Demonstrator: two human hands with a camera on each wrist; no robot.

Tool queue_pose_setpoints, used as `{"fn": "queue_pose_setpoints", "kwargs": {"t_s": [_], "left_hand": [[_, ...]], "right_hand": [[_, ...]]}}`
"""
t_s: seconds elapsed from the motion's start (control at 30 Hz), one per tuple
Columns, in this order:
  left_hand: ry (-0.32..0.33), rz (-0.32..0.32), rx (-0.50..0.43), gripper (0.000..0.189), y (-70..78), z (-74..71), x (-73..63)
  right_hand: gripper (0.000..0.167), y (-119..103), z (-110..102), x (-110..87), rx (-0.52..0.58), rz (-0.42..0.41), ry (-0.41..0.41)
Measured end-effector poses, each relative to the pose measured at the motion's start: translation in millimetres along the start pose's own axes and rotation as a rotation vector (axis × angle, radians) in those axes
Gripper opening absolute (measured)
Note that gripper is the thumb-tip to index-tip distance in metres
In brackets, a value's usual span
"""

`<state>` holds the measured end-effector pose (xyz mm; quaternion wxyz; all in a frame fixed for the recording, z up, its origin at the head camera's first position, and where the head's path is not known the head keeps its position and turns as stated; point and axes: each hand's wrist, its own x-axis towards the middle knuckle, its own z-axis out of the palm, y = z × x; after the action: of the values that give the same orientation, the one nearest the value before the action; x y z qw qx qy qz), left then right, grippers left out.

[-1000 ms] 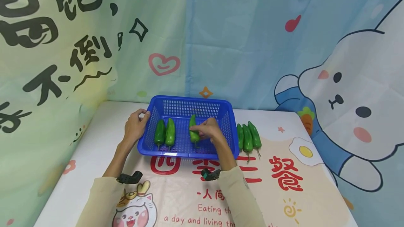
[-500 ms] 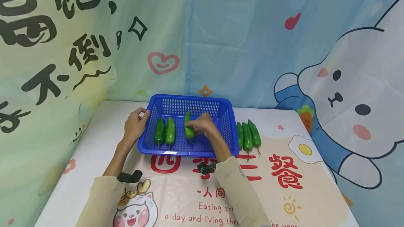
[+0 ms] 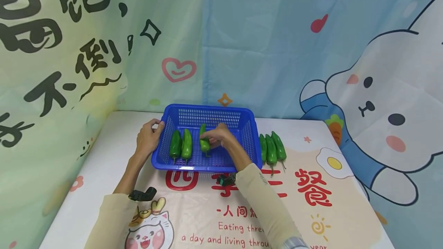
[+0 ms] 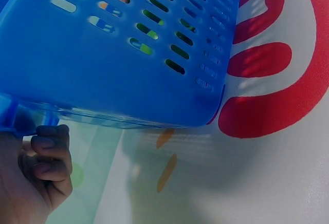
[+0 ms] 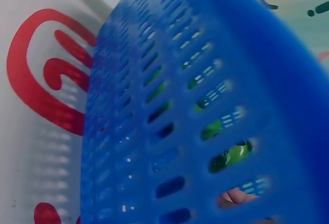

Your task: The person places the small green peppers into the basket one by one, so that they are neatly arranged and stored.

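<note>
A blue plastic basket with slotted walls stands on the table. My left hand grips its left rim; the left wrist view shows that hand with curled fingers at the rim. Inside the basket my right hand pinches a green pepper, held near the middle of the floor. Left of it lie two more peppers side by side, a darker one and a lighter one. In the right wrist view the basket wall hides most of the right hand.
Three green peppers lie in a row on the table, just right of the basket. A printed cloth with red characters and cartoons covers the table. A patterned curtain hangs behind.
My right hand has carried the pepper leftward inside the basket, closer to the two lying there. The left hand stays at the rim.
</note>
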<state>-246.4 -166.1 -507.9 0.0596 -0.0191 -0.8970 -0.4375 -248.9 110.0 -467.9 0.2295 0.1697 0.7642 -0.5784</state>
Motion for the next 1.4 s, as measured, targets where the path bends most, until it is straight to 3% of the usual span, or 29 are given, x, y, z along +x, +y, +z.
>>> {"fn": "queue_pose_setpoints", "kwargs": {"t_s": [0.13,0.4,0.7,1.0,1.27,1.4], "left_hand": [[0.003,0.001,0.006,0.045,0.4,-1.1,0.1],[0.007,0.002,0.021,0.046,-0.7,-2.0,-0.6],[0.003,0.011,0.010,0.045,-1.2,-1.1,0.6],[0.001,0.006,0.014,0.045,-1.2,-0.8,1.2],[0.004,0.009,0.014,0.045,0.7,-0.4,1.1],[0.003,0.009,0.012,0.045,0.6,-0.5,0.2]], "right_hand": [[0.098,1,7,1.7,-0.020,0.002,-0.025],[0.096,4,26,4.3,-0.061,-0.010,-0.026],[0.097,6,33,6.2,-0.074,0.021,-0.012],[0.083,5,35,6.7,-0.150,0.023,0.050],[0.098,4,29,3.8,-0.161,0.040,0.018],[0.104,6,28,4.5,-0.159,0.041,0.047]]}}
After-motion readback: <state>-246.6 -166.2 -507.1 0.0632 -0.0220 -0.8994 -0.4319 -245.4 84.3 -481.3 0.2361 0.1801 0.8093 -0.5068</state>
